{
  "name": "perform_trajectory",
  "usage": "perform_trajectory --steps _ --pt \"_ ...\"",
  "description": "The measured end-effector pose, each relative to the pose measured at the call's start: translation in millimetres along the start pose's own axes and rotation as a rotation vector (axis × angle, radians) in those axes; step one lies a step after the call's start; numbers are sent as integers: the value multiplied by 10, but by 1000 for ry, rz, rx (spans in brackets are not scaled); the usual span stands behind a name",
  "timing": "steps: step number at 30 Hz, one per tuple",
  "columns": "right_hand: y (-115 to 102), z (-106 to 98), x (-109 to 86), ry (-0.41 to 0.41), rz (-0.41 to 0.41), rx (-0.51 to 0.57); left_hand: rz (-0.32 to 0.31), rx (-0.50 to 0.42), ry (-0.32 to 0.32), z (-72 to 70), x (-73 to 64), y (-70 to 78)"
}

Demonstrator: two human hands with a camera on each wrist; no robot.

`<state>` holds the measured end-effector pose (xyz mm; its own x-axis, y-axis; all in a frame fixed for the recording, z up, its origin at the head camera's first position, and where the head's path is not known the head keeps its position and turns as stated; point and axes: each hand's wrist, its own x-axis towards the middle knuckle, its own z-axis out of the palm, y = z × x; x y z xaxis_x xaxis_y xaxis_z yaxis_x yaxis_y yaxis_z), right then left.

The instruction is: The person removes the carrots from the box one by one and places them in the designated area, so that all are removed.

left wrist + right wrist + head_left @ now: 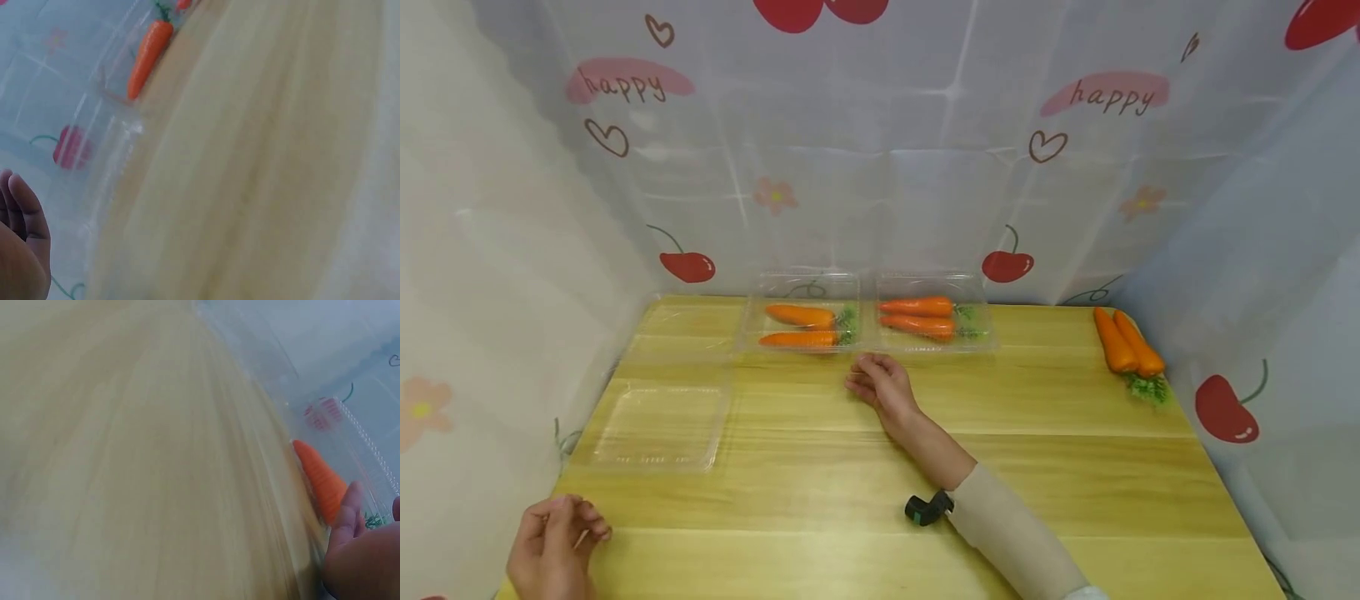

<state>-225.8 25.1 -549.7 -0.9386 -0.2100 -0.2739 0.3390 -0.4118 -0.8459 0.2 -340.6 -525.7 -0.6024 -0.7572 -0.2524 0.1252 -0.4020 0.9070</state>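
Observation:
My right hand (886, 390) is over the middle of the table, fingers loosely bent and holding nothing, just in front of two clear plastic boxes. The left box (747, 333) has two orange carrots (801, 316) with green tops inside. In the right box (992, 329) lie two redder carrots (917, 327). In the right wrist view a carrot (322, 478) shows beyond the fingers. My left hand (556, 546) hovers at the table's near left corner, loosely curled with nothing in it. Nearest to it is an opened, empty clear box (658, 427).
Two more carrots (1129, 343) lie side by side at the table's back right corner. A printed curtain (880, 225) hangs behind the table and along both sides. A black wrist camera mount (928, 508) sticks out from my right sleeve.

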Motion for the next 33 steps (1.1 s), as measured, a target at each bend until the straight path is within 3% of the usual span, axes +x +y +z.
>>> perform_trajectory --steps 3,7,12,16,19,24,29,33 --pt "-19 18 31 22 12 72 106 1 -163 220 -127 106" --pt "-40 31 74 46 37 168 150 142 -428 558 -162 202" --pt "-38 98 96 54 57 224 186 343 -678 886 -18 228" --pt "-55 100 104 52 65 223 139 490 -840 1204 141 304" --pt "-75 82 110 60 61 221 142 658 -909 1500 295 367" --pt "-91 73 121 49 55 217 302 970 -941 1903 622 371" --pt "-62 41 126 52 72 219 486 1307 -952 2164 872 275" --pt "-43 23 120 44 72 210 550 1477 -935 2292 942 216"
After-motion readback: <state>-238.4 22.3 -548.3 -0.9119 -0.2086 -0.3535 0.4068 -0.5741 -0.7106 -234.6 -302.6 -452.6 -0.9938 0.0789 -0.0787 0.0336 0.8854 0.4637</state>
